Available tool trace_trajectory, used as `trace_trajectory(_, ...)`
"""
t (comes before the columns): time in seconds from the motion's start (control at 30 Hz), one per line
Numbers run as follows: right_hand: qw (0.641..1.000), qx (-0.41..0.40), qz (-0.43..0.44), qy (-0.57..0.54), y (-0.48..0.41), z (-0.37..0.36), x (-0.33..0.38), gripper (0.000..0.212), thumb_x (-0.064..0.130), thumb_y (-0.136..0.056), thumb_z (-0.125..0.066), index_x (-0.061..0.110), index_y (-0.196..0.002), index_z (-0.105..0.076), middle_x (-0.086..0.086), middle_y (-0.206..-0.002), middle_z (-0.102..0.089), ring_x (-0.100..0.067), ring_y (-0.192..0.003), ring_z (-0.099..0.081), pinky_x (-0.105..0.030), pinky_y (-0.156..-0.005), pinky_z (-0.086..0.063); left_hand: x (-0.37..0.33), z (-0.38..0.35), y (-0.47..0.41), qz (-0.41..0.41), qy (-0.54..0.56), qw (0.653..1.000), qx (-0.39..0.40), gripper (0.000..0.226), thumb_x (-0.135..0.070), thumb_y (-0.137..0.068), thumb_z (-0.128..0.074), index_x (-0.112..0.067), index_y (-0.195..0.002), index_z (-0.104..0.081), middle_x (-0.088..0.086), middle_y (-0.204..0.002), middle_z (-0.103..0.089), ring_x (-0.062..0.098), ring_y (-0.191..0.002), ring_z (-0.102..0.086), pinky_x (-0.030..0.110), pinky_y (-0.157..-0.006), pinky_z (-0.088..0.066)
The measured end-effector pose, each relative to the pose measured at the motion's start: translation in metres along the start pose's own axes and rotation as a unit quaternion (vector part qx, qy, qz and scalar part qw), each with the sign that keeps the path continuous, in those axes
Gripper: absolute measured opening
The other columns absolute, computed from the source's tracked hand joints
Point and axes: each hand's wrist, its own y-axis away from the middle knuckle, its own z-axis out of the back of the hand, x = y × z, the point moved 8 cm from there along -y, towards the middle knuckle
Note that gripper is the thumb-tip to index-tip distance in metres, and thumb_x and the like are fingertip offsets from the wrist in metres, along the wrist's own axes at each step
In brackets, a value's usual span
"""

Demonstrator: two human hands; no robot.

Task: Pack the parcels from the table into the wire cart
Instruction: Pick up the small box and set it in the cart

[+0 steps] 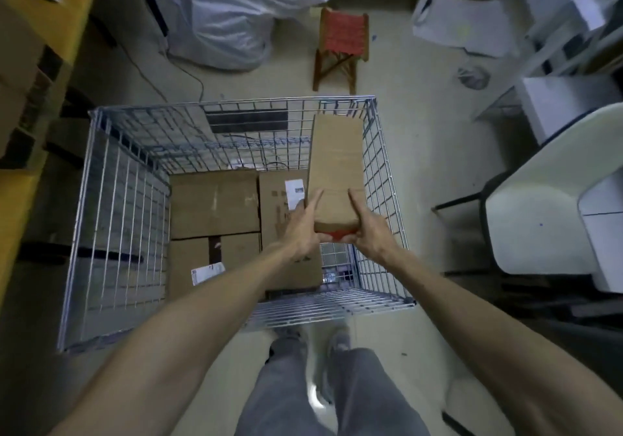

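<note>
Parcel [337, 166] is pinched at its near end by left grip [301, 230] and right grip [372, 233], thumbs on top.

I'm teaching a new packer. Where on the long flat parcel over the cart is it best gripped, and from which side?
Grip the near short end, coming from the person's side. The long parcel is narrow, so the left hand and right hand can clamp its long edges, thumbs on top. It juts out over the wire cart, so the end grip probably needs both hands.
</note>
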Motion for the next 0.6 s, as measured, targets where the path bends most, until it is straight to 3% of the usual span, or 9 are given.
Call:
trace_trajectory(0.07, 0.996, 0.013, -0.029, -0.079, -0.023, -0.018, -0.025, 0.078, 0.020, -0.092, -0.069, 0.034, -0.154, -0.023, -0.002, -0.130, -0.052, -0.016, -0.105, -0.064, -0.032, -0.086, -0.058, 0.022, -0.015, -0.024, 0.011, -0.005, 1.000, 0.019, 0.111, -0.011, -0.076, -0.081, -0.035, -0.157, -0.008, 0.010, -0.154, -0.031, 0.029, -0.135, -0.042, 0.028, -0.102, -0.041)
trace_trajectory(0.1, 0.988, 0.025, -0.058, -0.141, -0.040, -0.032, -0.051, 0.068, 0.044, -0.091, -0.068, 0.029, -0.149, -0.036, -0.002, -0.126, -0.059, -0.013, -0.102, -0.067, -0.032, -0.086, -0.058, 0.035, -0.024, -0.035, 0.014, -0.003, 0.999, 0.030, 0.110, -0.012, -0.078, -0.081, -0.035, -0.157, -0.007, 0.009, -0.155, -0.030, 0.029, -0.136, -0.041, 0.025, -0.101, -0.040)
trace_trajectory(0.13, 0.975, 0.023, -0.103, -0.195, -0.057, -0.045, -0.078, 0.076, 0.069, -0.081, -0.064, 0.027, -0.142, -0.046, -0.005, -0.125, -0.063, -0.019, -0.105, -0.067, -0.041, -0.089, -0.057, 0.047, -0.033, -0.046, 0.022, -0.003, 0.999, 0.034, 0.110, -0.013, -0.078, -0.081, -0.035, -0.157, -0.007, 0.008, -0.156, -0.030, 0.029, -0.138, -0.039, 0.027, -0.105, -0.038)
trace_trajectory(0.2, 0.952, 0.038, -0.167, -0.255, -0.087, -0.071, -0.125, 0.090, 0.086, -0.069, -0.058, 0.022, -0.132, -0.056, -0.014, -0.125, -0.065, -0.034, -0.109, -0.066, -0.054, -0.089, -0.055, 0.066, -0.044, -0.065, 0.041, 0.002, 0.999, 0.031, 0.110, -0.014, -0.077, -0.082, -0.034, -0.157, -0.009, 0.008, -0.157, -0.031, 0.027, -0.140, -0.037, 0.037, -0.111, -0.033)
trace_trajectory(0.27, 0.924, 0.039, -0.198, -0.326, -0.105, -0.077, -0.129, 0.079, 0.078, -0.069, -0.068, 0.022, -0.124, -0.062, -0.015, -0.118, -0.069, -0.040, -0.101, -0.069, -0.046, -0.074, -0.059, 0.085, -0.058, -0.088, 0.060, 0.015, 0.998, 0.025, 0.108, -0.013, -0.078, -0.081, -0.032, -0.158, -0.010, 0.008, -0.156, -0.031, 0.025, -0.138, -0.038, 0.037, -0.111, -0.033)
trace_trajectory(0.33, 0.889, 0.015, -0.215, -0.405, -0.128, -0.079, -0.136, 0.051, 0.059, -0.084, -0.067, 0.023, -0.119, -0.063, -0.014, -0.107, -0.074, -0.032, -0.089, -0.073, -0.034, -0.058, -0.057, 0.105, -0.074, -0.116, 0.071, 0.025, 0.997, 0.026, 0.108, -0.012, -0.078, -0.080, -0.032, -0.158, -0.010, 0.011, -0.154, -0.034, 0.026, -0.136, -0.041, 0.034, -0.109, -0.036)
trace_trajectory(0.43, 0.862, 0.016, -0.226, -0.454, -0.172, -0.097, -0.173, 0.046, 0.052, -0.092, -0.061, 0.016, -0.122, -0.061, -0.012, -0.106, -0.074, -0.027, -0.081, -0.073, -0.030, -0.049, -0.052, 0.138, -0.100, -0.160, 0.082, 0.043, 0.995, 0.036, 0.109, -0.008, -0.079, -0.079, -0.030, -0.158, -0.007, 0.011, -0.156, -0.031, 0.028, -0.137, -0.041, 0.023, -0.105, -0.039)
trace_trajectory(0.53, 0.854, 0.017, -0.225, -0.470, -0.211, -0.115, -0.209, 0.038, 0.048, -0.097, -0.055, 0.018, -0.119, -0.062, -0.009, -0.105, -0.073, -0.025, -0.084, -0.073, -0.026, -0.047, -0.053, 0.168, -0.124, -0.201, 0.086, 0.022, 0.996, 0.033, 0.114, -0.013, -0.076, -0.082, -0.036, -0.157, -0.005, 0.010, -0.158, -0.029, 0.029, -0.138, -0.041, 0.043, -0.111, -0.040)
trace_trajectory(0.6, 0.853, 0.030, -0.224, -0.471, -0.235, -0.125, -0.229, 0.038, 0.048, -0.096, -0.055, 0.018, -0.119, -0.060, -0.011, -0.105, -0.073, -0.026, -0.084, -0.074, -0.025, -0.049, -0.053, 0.185, -0.139, -0.223, 0.091, 0.030, 0.995, 0.026, 0.113, -0.013, -0.076, -0.082, -0.035, -0.157, -0.007, 0.008, -0.159, -0.027, 0.028, -0.140, -0.039, 0.046, -0.113, -0.038)
